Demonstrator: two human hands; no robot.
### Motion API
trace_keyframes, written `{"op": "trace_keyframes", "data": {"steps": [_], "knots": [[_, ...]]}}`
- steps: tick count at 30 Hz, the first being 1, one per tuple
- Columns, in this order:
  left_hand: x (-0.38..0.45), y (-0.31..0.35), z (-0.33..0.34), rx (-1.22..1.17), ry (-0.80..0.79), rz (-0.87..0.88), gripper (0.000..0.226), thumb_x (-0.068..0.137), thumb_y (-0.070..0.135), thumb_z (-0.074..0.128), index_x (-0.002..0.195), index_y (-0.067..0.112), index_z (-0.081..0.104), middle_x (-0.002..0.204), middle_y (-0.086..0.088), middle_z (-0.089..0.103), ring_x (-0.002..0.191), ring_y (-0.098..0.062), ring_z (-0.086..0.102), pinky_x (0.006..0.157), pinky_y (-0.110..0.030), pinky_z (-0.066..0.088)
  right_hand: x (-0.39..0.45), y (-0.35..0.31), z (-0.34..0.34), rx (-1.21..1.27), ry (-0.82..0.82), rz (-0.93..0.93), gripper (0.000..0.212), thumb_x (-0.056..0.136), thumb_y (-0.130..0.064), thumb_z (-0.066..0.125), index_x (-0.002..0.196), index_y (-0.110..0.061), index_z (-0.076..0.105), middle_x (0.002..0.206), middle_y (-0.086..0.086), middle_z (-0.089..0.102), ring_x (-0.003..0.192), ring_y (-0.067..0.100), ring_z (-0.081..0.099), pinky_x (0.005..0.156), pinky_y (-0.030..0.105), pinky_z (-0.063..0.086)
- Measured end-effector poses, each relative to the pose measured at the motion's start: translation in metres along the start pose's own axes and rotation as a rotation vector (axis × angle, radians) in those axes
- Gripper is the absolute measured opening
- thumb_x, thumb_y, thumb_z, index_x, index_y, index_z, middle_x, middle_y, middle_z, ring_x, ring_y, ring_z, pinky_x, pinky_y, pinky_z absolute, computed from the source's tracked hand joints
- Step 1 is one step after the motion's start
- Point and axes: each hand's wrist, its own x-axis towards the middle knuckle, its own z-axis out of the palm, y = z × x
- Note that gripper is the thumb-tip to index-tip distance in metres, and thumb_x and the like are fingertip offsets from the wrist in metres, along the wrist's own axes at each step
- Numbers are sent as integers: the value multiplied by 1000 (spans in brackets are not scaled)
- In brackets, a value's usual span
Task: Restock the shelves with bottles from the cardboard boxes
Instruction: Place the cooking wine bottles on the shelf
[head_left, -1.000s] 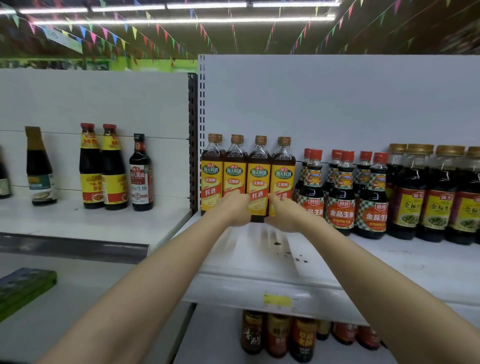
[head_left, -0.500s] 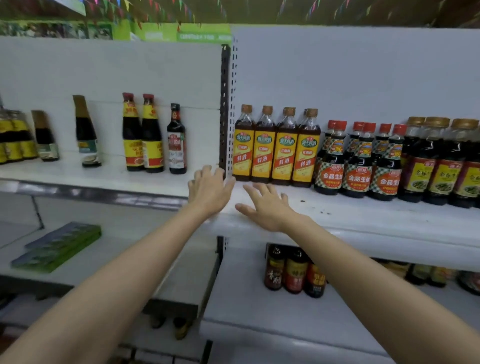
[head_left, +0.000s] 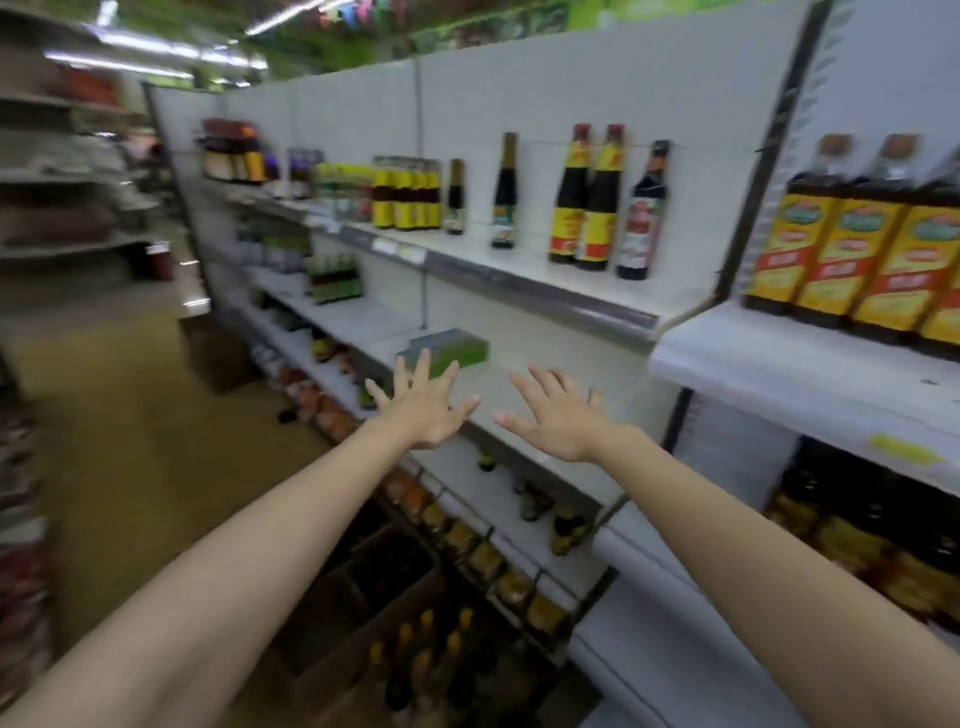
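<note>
Both hands — left hand (head_left: 423, 410), right hand (head_left: 558, 418) — spread empty above the box (head_left: 395, 587) of bottles (head_left: 415, 654) (blurred): a rushed grab risks knocking some over.

A: Any readable text?
B: None. Yellow-and-red labels on the bottles (head_left: 841, 260) at right are motion-blurred. Same for the yellow tag (head_left: 906, 451) on the shelf edge (head_left: 810, 395).

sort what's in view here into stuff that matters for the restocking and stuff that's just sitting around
For the job:
cardboard box of bottles on the floor
yellow-label bottles on the right shelf
left hand, open, empty
right hand, open, empty

Just there:
green packs
two red-capped bottles
</note>
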Motion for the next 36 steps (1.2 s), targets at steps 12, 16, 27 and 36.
{"op": "trace_keyframes", "data": {"steps": [12, 16, 27, 36], "knots": [[-98, -197, 48, -31, -46, -526, 74, 92, 58, 45, 150, 20, 20, 157, -16, 2, 143, -39, 7, 112, -62, 9, 59, -163, 109, 12, -333, -364, 62, 93, -68, 20, 147, -39, 29, 160, -8, 0, 146, 32, -6, 111, 62, 5], [-87, -254, 73, -67, -171, -548, 70, 96, 55, 39, 152, 24, 14, 158, -15, -4, 144, -39, -1, 112, -64, 4, 102, -214, 145, 11, -383, -391, 68, 92, -70, 20, 151, -37, 16, 160, -6, -2, 146, 32, -8, 111, 62, 3], [-5, -378, 120, -225, -107, -564, 43, 96, 36, 47, 132, 13, 46, 136, -14, 32, 129, -36, 31, 108, -53, 25, 206, -302, 222, 119, -430, -433, 58, 96, -63, 21, 148, -39, 25, 159, -10, 5, 146, 23, -8, 112, 59, 4], [88, -416, 168, -258, -242, -530, 42, 95, 38, 49, 132, 17, 45, 137, -12, 31, 129, -35, 30, 106, -49, 28, 300, -301, 281, 137, -532, -355, 70, 92, -68, 28, 152, -36, 11, 159, -6, 11, 146, 26, -3, 112, 59, 9]]}}
